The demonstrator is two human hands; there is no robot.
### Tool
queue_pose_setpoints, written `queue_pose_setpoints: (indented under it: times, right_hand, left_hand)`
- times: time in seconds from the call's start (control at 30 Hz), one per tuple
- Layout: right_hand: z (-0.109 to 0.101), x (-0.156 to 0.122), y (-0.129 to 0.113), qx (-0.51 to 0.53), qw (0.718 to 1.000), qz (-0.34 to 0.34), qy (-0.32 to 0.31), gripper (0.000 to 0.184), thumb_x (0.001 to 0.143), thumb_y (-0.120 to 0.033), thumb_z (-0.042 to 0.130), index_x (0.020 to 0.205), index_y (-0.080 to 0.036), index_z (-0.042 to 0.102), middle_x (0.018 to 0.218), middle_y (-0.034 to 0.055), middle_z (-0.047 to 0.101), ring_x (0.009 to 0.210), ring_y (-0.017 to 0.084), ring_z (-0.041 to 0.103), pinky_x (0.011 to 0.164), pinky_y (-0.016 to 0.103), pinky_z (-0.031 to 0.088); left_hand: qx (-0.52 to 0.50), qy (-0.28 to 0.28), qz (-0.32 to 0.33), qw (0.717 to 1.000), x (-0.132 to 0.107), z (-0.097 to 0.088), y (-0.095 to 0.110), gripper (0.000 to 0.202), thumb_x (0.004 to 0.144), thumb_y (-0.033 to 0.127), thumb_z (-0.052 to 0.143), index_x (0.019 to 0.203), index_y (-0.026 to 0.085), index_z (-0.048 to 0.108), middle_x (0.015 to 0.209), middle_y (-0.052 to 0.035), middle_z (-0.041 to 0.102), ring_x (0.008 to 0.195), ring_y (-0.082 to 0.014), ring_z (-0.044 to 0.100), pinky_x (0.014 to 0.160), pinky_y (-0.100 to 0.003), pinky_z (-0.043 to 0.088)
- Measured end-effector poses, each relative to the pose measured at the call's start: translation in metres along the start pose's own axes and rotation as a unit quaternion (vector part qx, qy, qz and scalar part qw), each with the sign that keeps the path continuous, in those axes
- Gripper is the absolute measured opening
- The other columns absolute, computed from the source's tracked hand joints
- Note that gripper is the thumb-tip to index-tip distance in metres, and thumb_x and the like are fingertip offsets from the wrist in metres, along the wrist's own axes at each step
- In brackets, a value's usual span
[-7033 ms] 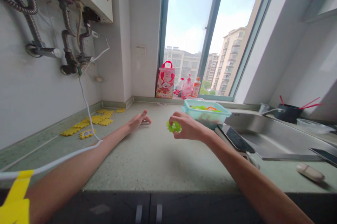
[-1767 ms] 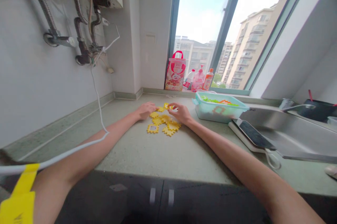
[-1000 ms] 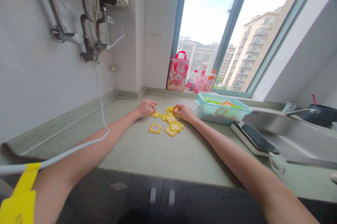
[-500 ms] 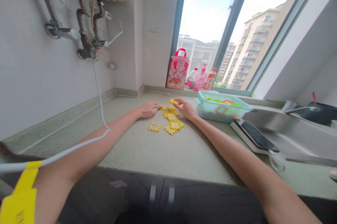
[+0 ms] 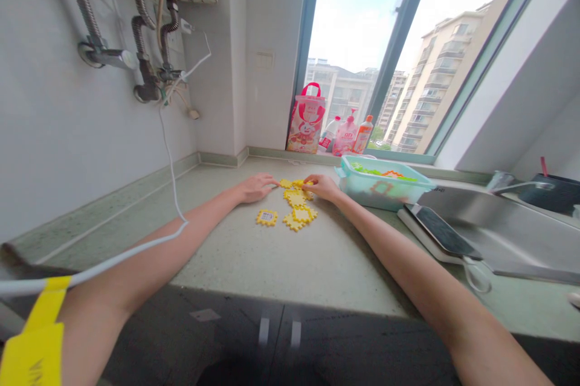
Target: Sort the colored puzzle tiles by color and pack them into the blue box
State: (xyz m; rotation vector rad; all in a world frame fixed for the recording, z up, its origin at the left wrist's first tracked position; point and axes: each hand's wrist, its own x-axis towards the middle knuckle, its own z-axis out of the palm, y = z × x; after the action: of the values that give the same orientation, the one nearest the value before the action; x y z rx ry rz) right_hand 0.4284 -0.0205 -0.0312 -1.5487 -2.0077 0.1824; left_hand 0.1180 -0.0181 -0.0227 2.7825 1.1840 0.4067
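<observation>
My left hand (image 5: 256, 188) rests low on the counter, fingers stretched out, the index fingertip at the edge of a yellow toothed-edge tile (image 5: 285, 183). Opposite it, my right hand (image 5: 324, 186) is closed in a pinch at another yellow interlocking tile (image 5: 298, 183), partly hidden by the fingers. Just nearer lies a yellow tile (image 5: 295, 198), and closer still two overlapping ones, with a smaller-looking yellow tile (image 5: 302, 214) on top. Apart on the left lies a yellow tile with a printed white label (image 5: 267, 217).
A mint plastic basin (image 5: 385, 193) with green and orange pieces stands right of my right hand. Beyond it are a phone (image 5: 444, 232) on a white object and a steel sink (image 5: 521, 241). Bottles and a pink bag (image 5: 307, 123) line the windowsill. A white cable (image 5: 172, 156) crosses my left forearm.
My right hand has lowered the yellow tile from above the others down onto the group. My left hand has stayed nearly in place.
</observation>
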Motion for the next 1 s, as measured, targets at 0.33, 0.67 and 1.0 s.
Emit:
queue_pose_setpoints:
  times: [0.33, 0.67, 1.0]
  right_hand:
    - [0.011, 0.002, -0.005, 0.014, 0.999, -0.026, -0.015, 0.033, 0.095, -0.055, 0.067, 0.113, -0.028, 0.078, 0.109, 0.0043, 0.079, 0.101, 0.023, 0.072, 0.089, 0.034, 0.054]
    - [0.002, -0.003, -0.015, -0.054, 0.998, -0.015, -0.041, 0.051, 0.085, -0.069, 0.073, 0.110, -0.025, 0.071, 0.109, 0.0077, 0.076, 0.103, 0.026, 0.070, 0.091, 0.036, 0.052]
    - [0.011, -0.013, -0.028, -0.075, 0.985, -0.105, -0.112, 0.062, 0.102, -0.067, 0.049, 0.152, -0.031, 0.056, 0.153, 0.0114, 0.057, 0.141, 0.030, 0.053, 0.118, 0.044, 0.038]
  left_hand:
    - [0.026, -0.019, 0.004, 0.999, 0.002, 0.001, 0.001, 0.058, 0.101, 0.034, 0.039, 0.157, 0.024, 0.049, 0.166, -0.0093, 0.042, 0.154, -0.0269, 0.035, 0.128, -0.046, 0.025]
    - [0.062, -0.076, 0.077, 0.992, -0.002, -0.010, 0.015, 0.058, 0.100, 0.034, 0.044, 0.157, 0.038, 0.048, 0.170, -0.0013, 0.035, 0.155, -0.0277, 0.033, 0.128, -0.048, 0.023]
    - [-0.066, 0.101, 0.032, 0.992, -0.005, -0.005, 0.006, 0.045, 0.091, 0.020, 0.041, 0.129, 0.024, 0.064, 0.133, -0.0059, 0.069, 0.125, -0.0245, 0.060, 0.114, -0.041, 0.043]
